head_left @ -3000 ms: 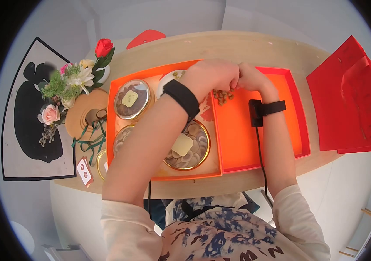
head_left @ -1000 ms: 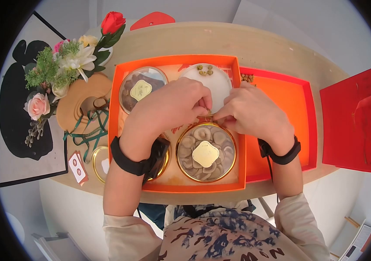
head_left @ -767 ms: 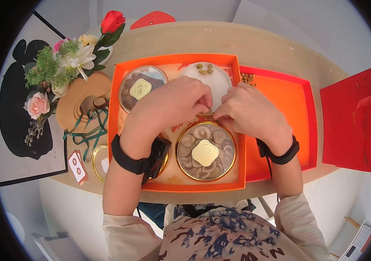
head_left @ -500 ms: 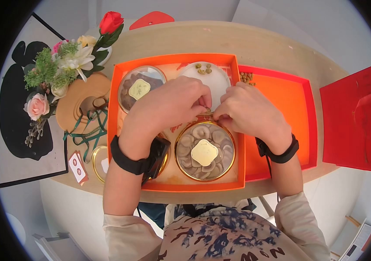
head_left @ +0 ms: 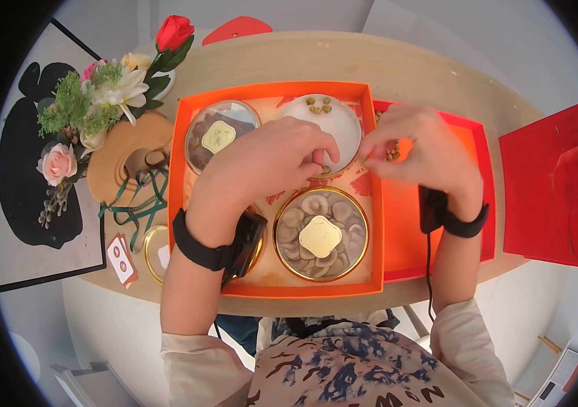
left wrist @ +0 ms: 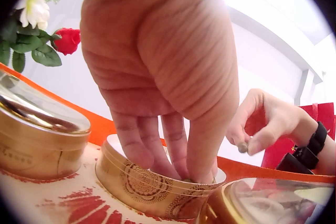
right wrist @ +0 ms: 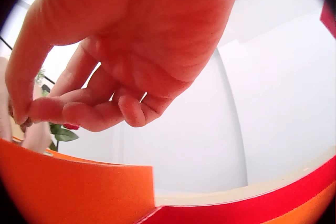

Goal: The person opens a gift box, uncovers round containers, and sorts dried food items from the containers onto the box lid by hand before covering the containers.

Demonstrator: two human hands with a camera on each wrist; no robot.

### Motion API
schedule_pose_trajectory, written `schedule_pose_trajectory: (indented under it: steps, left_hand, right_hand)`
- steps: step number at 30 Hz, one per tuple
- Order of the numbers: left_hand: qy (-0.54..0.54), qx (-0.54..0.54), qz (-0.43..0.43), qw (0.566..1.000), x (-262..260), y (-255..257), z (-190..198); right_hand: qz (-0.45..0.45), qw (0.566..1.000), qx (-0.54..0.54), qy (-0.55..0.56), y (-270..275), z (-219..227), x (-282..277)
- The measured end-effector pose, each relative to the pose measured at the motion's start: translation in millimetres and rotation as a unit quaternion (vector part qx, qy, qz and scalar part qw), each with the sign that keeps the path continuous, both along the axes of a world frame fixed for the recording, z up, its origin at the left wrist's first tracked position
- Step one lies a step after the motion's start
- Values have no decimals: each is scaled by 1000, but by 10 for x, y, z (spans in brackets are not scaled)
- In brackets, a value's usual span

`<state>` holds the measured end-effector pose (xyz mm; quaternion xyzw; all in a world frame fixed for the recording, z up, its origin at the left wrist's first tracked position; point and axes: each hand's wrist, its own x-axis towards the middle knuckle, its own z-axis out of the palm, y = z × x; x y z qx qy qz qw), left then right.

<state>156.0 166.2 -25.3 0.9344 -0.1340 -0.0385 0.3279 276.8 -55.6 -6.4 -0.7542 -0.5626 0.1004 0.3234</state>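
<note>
Swung rightward from beside the left hand since the previous frame, the right hand pinches a small round piece outside the round tin, its palm above the red box. Only the left fingertips reach into the tin's near side, touching a second piece, gripped or not I cannot tell, with several pieces lying beyond them.
</note>
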Motion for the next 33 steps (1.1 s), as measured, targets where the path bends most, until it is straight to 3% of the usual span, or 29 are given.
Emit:
schedule_pose_trajectory:
  steps: [1,3,7,13,20,26,28,33]
  left_hand:
    - [-26,15,-10,1000,-5,1,-14]
    - [-19,34,-20,999,-7,13,-8]
    - [1,48,-20,999,-17,9,10]
    - [-7,47,-12,999,-29,-6,26]
    - [-29,44,5,999,-43,2,10]
    - [-42,27,31,998,-39,27,2]
    - [-84,39,61,994,-56,40,-9]
    - [-118,64,97,986,-69,49,-18]
  right_hand:
    - [-1,1000,-1,1,-38,26,42]
    - [-133,991,-14,15,-116,68,130]
    - [-186,981,-53,-10,-249,-98,441]
    - [-190,976,-109,-6,-195,-461,575]
    - [-184,976,-113,15,-93,-562,555]
    - [-213,970,-110,-44,-51,-531,504]
    - [-240,969,-9,-55,-22,-516,505]
    - [-206,971,93,-74,154,-319,247]
